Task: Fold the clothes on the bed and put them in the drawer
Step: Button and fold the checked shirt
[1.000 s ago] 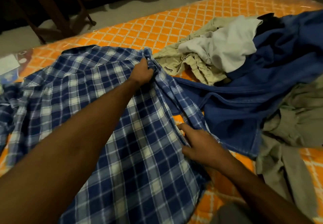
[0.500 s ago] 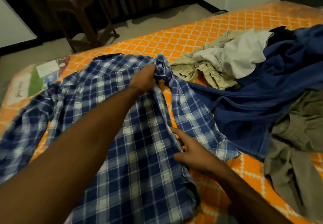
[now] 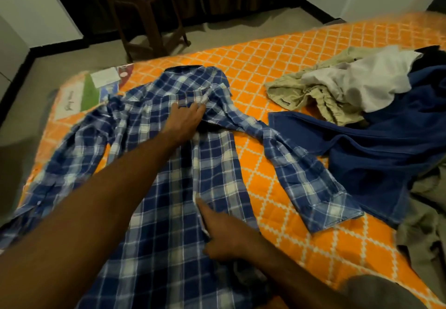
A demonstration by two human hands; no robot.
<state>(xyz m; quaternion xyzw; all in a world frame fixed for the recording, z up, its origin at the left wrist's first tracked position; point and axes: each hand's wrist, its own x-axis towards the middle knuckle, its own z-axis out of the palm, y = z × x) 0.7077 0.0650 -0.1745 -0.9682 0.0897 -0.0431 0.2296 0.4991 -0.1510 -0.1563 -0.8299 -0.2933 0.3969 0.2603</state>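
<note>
A blue and white plaid shirt [image 3: 183,188] lies spread on the orange patterned bed [image 3: 277,79], collar at the far side. Its right sleeve [image 3: 301,178] stretches out toward the clothes pile. My left hand [image 3: 188,118] rests on the shirt near the right shoulder, its fingertips pinching a fold of fabric below the collar. My right hand [image 3: 224,234] lies on the front placket lower down, index finger stretched along the edge and the other fingers curled on the fabric. The drawer is not in view.
A pile of clothes lies at the right: a dark blue garment [image 3: 376,144], beige shorts [image 3: 296,91], a white garment [image 3: 366,79] and an olive garment [image 3: 424,224]. A brown stool [image 3: 142,12] stands on the floor beyond the bed. A printed label [image 3: 89,89] marks the mattress corner.
The right sleeve has been drawn out flat toward the right. My left hand lowered the bunched shoulder fabric onto the bed. The view tilted up, showing more floor and the stool.
</note>
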